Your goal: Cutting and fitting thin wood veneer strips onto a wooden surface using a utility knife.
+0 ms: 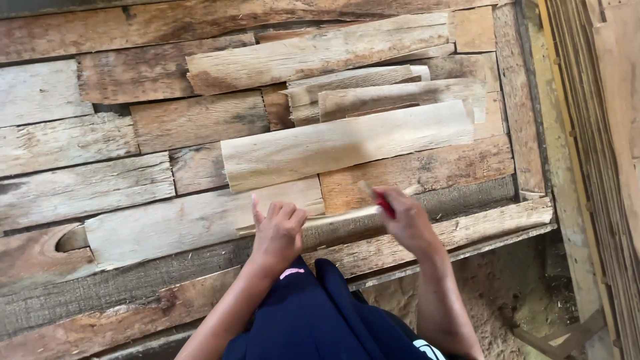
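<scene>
My left hand [277, 230] grips the near left end of a thin, curled strip of wood veneer [340, 223] that lies across the rough plank surface [100, 187]. One finger of that hand points up. My right hand [403, 217] holds a small red-handled tool [381, 200], a knife or marker, with its tip against the right part of the same strip. Just beyond the hands lies a large pale veneer sheet [347, 143], with more overlapping sheets [373, 93] stacked behind it.
Weathered boards of mixed brown and grey make up the work surface. A stack of thin sheets [600, 133] stands on edge along the right side. Sandy ground [493, 300] shows below the bench's front edge. My dark blue clothing [320, 320] fills the bottom centre.
</scene>
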